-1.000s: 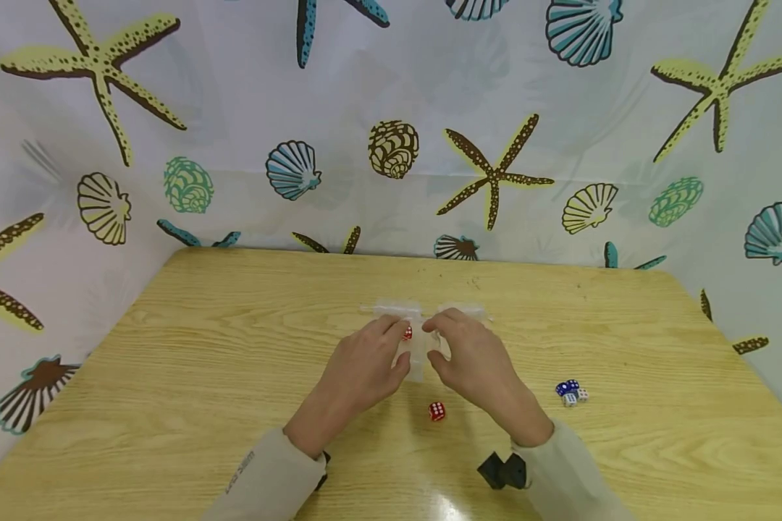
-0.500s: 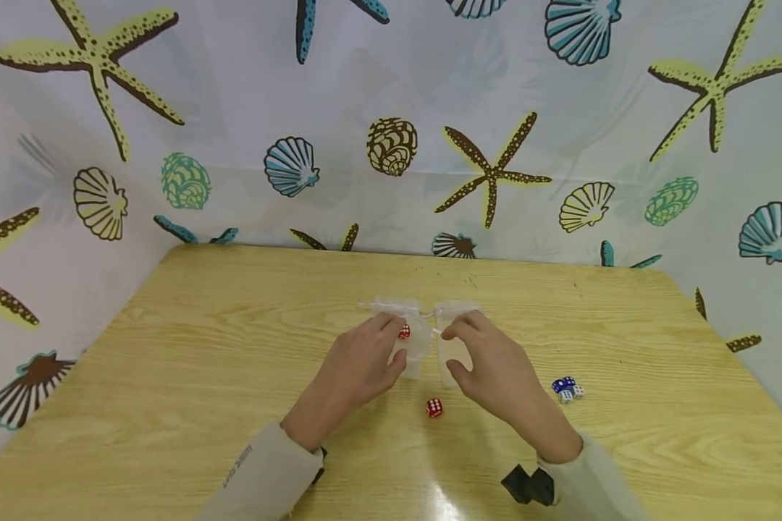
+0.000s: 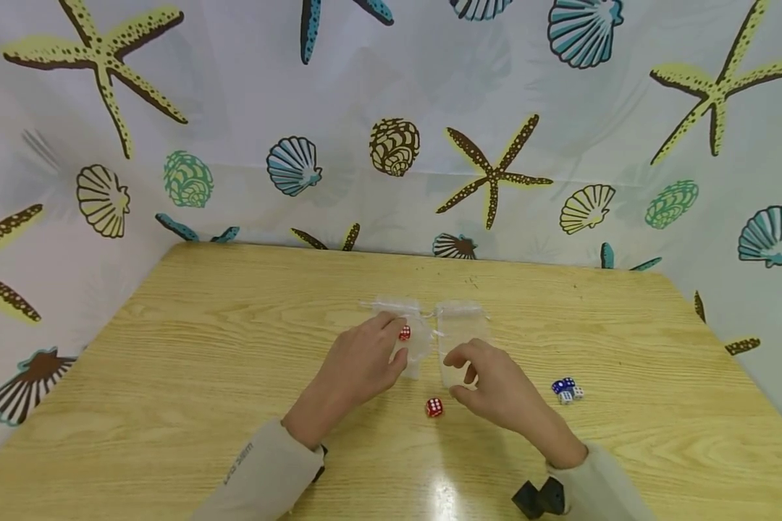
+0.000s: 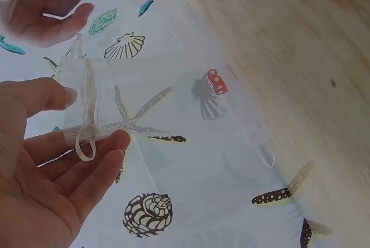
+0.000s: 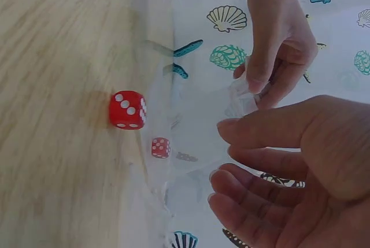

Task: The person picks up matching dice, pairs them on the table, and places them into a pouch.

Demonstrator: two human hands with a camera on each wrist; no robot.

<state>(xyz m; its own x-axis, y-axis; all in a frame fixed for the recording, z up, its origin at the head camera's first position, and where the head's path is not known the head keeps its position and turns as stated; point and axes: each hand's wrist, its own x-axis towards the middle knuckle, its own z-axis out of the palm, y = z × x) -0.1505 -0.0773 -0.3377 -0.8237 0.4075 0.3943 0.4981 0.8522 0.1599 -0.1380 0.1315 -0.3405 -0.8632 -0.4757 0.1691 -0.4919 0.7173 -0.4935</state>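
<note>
My left hand [image 3: 363,369] holds the drawstring end of a sheer white pouch [image 4: 173,103], whose cord loops over the fingers in the left wrist view. A red die [image 5: 161,148] shows faintly through its mesh. My right hand [image 3: 498,383] hovers over the lower part of a second sheer pouch [image 3: 463,329], thumb and fingers curved and apart. Nothing is between them in the right wrist view. Another red die [image 3: 434,407] lies bare on the table, left of the right hand and nearer me.
Blue dice [image 3: 563,385] and white dice [image 3: 571,395] sit in a small cluster right of the right hand. All lies on a wood-grain table [image 3: 234,347]. A cloth [image 3: 339,87] printed with shells and starfish hangs behind and at both sides.
My right hand has moved away from the left pouch, rightward and then toward me, uncovering more of the second pouch. My left hand has stayed nearly still.
</note>
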